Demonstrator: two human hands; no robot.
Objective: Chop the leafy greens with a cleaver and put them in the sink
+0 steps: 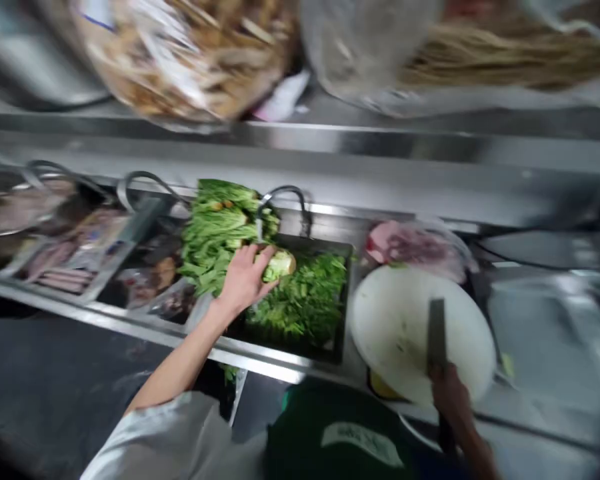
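My left hand (245, 277) reaches over a steel tray of leafy greens (305, 300) and closes around the pale stem end of a bunch of greens (280, 263). More whole leafy greens (215, 233) are piled just left of it. My right hand (450, 393) grips the handle of a knife (436, 333), whose blade lies over a round white cutting board (395, 327). The picture is blurred by motion.
Steel trays with meats and packets (75, 247) line the counter to the left. A bag of pink meat (410, 247) lies behind the board. On the upper steel shelf (330, 140) sit plastic bags of dried goods (190, 53) and noodles (505, 60).
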